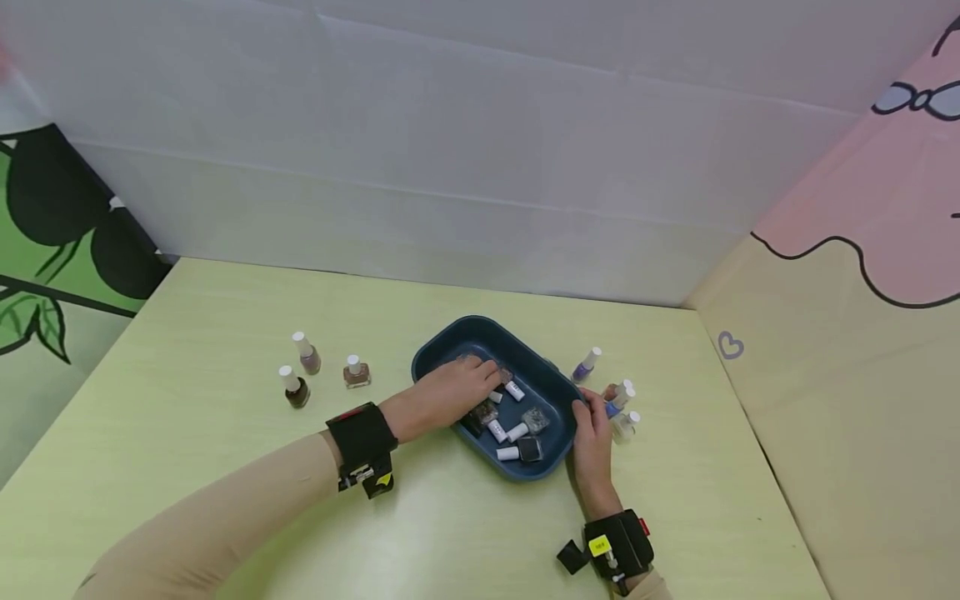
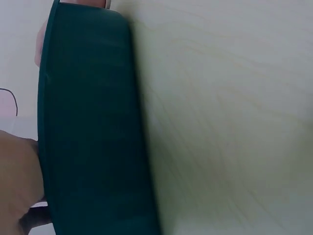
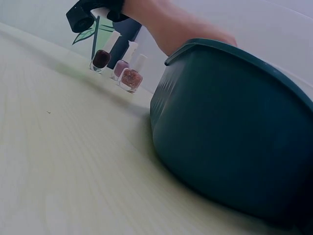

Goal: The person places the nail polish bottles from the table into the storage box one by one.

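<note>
A dark blue plastic basin (image 1: 551, 379) stands on the table, holding several small nail polish bottles with white caps, among them a black one (image 1: 529, 450) and a clear glittery one (image 1: 535, 420). My left hand (image 1: 453, 389) reaches over the near-left rim into the basin, fingers bent down among the bottles; its fingertips are hidden, so what they touch cannot be made out. At the right end, my right hand (image 1: 592, 442) grips the basin's rim. In the left wrist view, the basin's side wall (image 2: 93, 117) covers most of what the left fingers do.
Left of the basin stand a dark nail polish (image 1: 297, 393), a mauve one (image 1: 309, 358) and a glittery pinkish-brown one (image 1: 357, 375). On the right are a purple bottle (image 1: 583, 369) and a small cluster (image 1: 622, 408) close to the right hand. A white wall (image 1: 450, 167) borders the table's back.
</note>
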The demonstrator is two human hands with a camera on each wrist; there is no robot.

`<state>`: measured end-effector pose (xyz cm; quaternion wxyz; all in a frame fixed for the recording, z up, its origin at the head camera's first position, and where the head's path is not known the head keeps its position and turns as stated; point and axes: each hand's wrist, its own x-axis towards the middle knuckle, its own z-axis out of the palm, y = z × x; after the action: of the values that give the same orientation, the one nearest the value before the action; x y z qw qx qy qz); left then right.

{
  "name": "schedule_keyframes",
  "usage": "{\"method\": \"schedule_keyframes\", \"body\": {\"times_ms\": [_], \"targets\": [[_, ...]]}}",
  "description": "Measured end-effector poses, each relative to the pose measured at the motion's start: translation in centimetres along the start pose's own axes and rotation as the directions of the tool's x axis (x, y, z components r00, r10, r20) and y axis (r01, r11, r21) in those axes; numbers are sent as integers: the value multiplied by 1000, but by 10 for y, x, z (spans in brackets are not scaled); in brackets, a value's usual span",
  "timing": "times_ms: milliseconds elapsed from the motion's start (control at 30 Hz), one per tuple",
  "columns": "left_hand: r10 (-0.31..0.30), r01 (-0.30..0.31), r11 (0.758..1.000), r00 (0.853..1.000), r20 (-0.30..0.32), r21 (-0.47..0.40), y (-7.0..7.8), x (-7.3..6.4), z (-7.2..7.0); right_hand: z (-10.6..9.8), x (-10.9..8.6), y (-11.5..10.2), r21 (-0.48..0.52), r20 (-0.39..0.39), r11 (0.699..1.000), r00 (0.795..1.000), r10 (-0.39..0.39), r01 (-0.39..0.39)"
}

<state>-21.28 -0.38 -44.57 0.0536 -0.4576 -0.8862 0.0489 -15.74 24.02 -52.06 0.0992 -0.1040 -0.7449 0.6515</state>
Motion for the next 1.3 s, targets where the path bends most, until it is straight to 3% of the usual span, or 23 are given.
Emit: {"method": "schedule_keyframes", "body": {"times_ms": [333, 800, 1100, 1300], "targets": [[22, -25, 999, 997, 69, 40, 6, 6, -1, -1, 0, -2, 5, 2, 1000, 1000, 0, 0], [12, -2, 994, 995, 95, -111, 5, 7, 0, -2, -1, -2, -20, 9, 1000, 1000, 22, -22], [-22, 27, 991, 999, 41, -135, 5, 5, -2, -4, 0, -4, -18, 18, 999, 999, 36, -35], [-30, 19, 995, 994, -108, -96, 4, -5, 4, -4, 1, -3, -14, -11, 1000, 1000, 3, -4]]}}
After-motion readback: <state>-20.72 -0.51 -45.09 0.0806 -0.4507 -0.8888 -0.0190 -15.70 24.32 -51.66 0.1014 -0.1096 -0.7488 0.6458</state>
